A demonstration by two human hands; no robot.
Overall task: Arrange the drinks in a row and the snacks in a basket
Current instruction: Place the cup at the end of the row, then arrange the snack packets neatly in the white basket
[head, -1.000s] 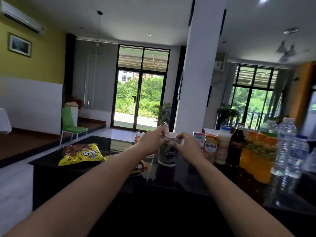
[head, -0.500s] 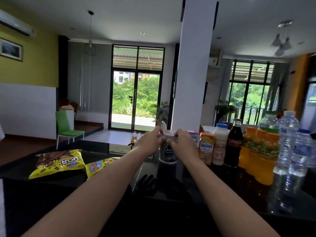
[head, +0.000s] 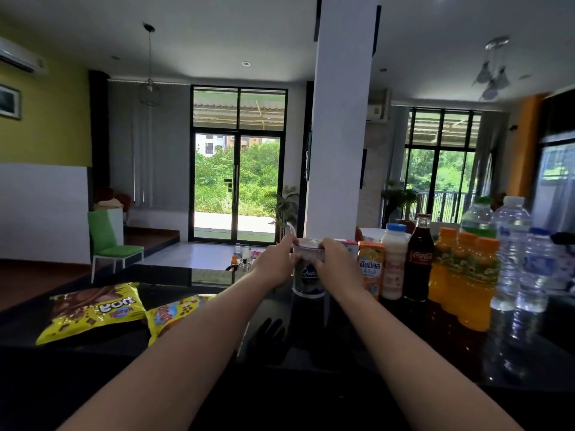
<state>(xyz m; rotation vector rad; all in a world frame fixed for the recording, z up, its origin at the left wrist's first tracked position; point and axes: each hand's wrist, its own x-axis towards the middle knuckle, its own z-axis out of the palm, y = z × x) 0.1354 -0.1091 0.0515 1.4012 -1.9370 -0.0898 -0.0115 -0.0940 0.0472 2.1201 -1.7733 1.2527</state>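
Daylight poured in through the glass doors (head: 238,188), leaving the room dim. The black counter (head: 441,353) sat in shadow yet mirrored the bottles (head: 510,253). Straight lines bowed near the edges.

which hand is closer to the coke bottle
Right. The right hand grips the plastic cup on the side toward the Coca-Cola bottle, with the orange carton and white bottle between them. The left hand grips the cup's other side, farther away.

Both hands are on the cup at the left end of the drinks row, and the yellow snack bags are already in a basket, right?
Not the bags. In the head view the left hand and right hand do hold the cup, but the yellow snack bags lie loose on the black counter instead.
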